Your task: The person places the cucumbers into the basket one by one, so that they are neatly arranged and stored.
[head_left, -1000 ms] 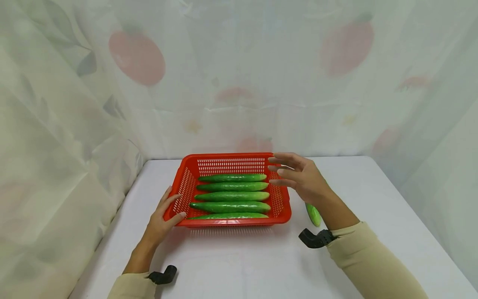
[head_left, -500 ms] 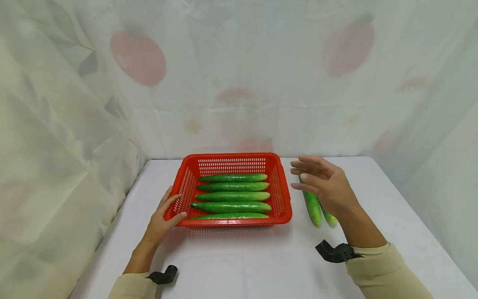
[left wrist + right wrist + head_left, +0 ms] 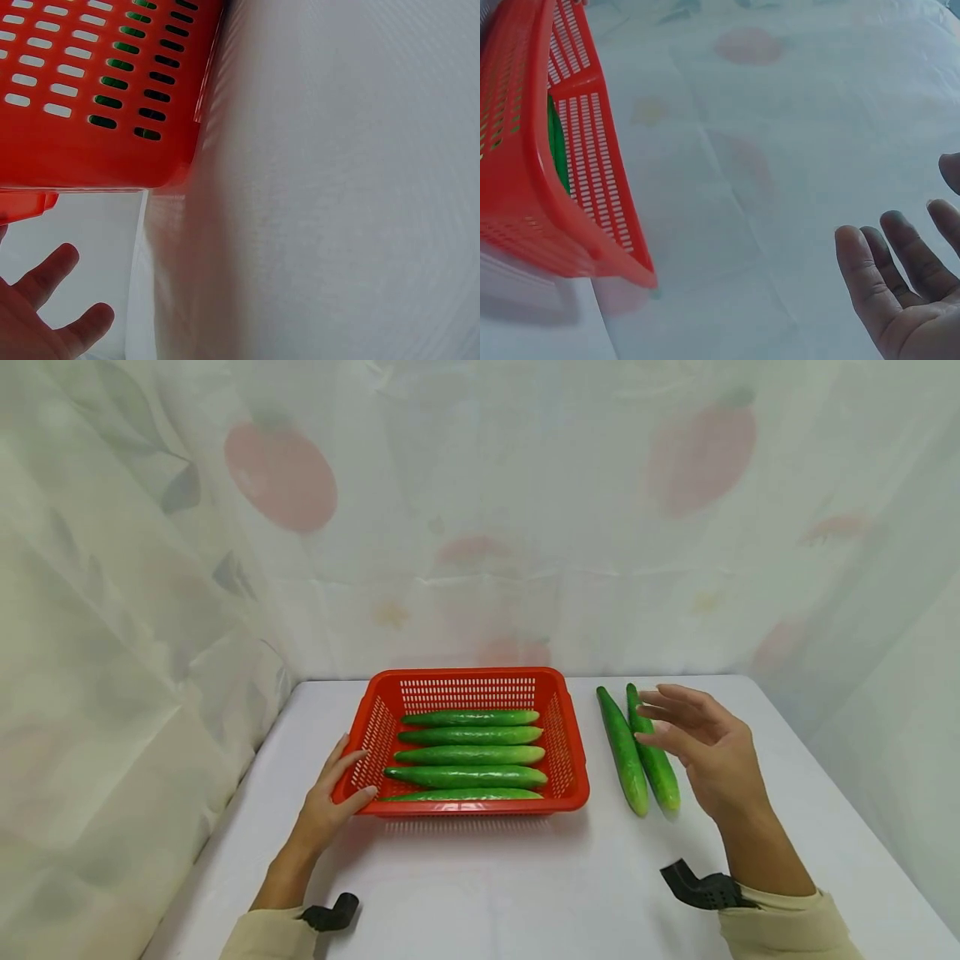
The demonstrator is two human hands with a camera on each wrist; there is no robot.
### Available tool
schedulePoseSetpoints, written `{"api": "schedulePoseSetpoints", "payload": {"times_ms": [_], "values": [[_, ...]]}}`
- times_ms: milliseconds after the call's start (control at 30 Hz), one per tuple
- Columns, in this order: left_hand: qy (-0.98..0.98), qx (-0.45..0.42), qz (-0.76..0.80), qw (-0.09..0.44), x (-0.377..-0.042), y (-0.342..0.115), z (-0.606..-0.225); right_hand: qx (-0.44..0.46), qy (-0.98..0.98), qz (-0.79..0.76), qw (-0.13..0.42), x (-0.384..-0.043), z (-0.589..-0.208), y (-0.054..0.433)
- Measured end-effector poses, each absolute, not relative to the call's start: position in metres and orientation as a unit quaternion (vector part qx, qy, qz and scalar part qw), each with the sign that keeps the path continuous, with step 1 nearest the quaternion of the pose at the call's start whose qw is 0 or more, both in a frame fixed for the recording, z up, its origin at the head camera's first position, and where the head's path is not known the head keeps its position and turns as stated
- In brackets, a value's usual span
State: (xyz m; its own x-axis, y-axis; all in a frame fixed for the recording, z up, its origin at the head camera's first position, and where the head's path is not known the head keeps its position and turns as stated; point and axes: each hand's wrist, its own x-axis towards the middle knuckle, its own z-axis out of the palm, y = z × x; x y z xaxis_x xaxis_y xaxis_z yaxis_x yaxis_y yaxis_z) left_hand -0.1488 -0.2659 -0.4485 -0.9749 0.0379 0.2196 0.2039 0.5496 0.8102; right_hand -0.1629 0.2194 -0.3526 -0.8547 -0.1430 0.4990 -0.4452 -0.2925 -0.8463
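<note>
My left hand (image 3: 324,810) rests at the front left corner of a red plastic basket (image 3: 465,807), its thumb and a finger over the rim. Two of its other fingers (image 3: 51,274) show spread and fairly straight below the rim in the left wrist view. Inside the basket several green cucumbers (image 3: 472,756) lie side by side, crosswise. My right hand (image 3: 716,756) holds nothing; it hovers with loosely bent fingers, its fingertips overlapping the right one of two loose cucumbers (image 3: 662,777) in the head view. The other loose cucumber (image 3: 622,752) lies closer to the basket.
The basket stands on a white-covered table (image 3: 480,885). A pale curtain with fruit prints (image 3: 480,527) hangs behind the table's far edge, and more of the sheeting (image 3: 112,693) rises on the left. Each wrist carries a black camera mount (image 3: 705,889).
My right hand has moved rightward from over the basket's right rim, uncovering both loose cucumbers on the table. The left hand and the basket have stayed in place.
</note>
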Motion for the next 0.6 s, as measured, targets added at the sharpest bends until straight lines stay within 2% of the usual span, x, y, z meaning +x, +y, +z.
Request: {"api": "schedulePoseSetpoints", "payload": {"times_ms": [233, 600], "values": [[-0.88, -0.067, -0.461, 0.09, -0.139, -0.255, -0.429, 0.238, -0.56, 0.785, 0.115, -0.163, -0.371, 0.234], [-0.878, -0.068, -0.466, 0.089, -0.141, -0.256, -0.431, 0.21, -0.522, 0.815, 0.136, -0.165, -0.397, 0.248]]}}
